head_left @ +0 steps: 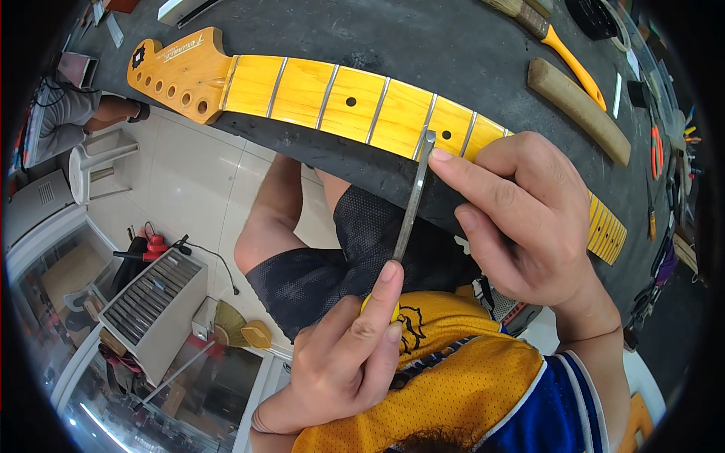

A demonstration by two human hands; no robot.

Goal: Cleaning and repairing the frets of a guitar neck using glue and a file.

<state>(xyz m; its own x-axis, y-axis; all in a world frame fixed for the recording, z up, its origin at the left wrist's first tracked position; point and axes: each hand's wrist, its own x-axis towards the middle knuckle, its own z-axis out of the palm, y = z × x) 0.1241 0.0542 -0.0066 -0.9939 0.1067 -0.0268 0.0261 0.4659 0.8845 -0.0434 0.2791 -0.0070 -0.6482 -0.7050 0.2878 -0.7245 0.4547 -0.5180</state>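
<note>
A guitar neck (302,98) with a yellow fretboard, metal frets and black dots lies across the dark bench, its headstock at the far left. My left hand (347,355) is closed round the yellow handle (368,304) of a narrow metal file, the index finger stretched along it. The file (411,204) slants up to the neck's near edge, its tip by a fret end. My right hand (529,211) is over the neck, its index fingertip against the file near the tip. The thumb is bent below, and the other fingers are curled and partly hidden.
On the bench at the right lie a curved wooden block (578,109), a brush with an orange handle (574,64) and red-handled pliers (655,151). A white stool (102,162) and a slotted cabinet (155,309) stand on the tiled floor. Another person's leg (117,113) shows at left.
</note>
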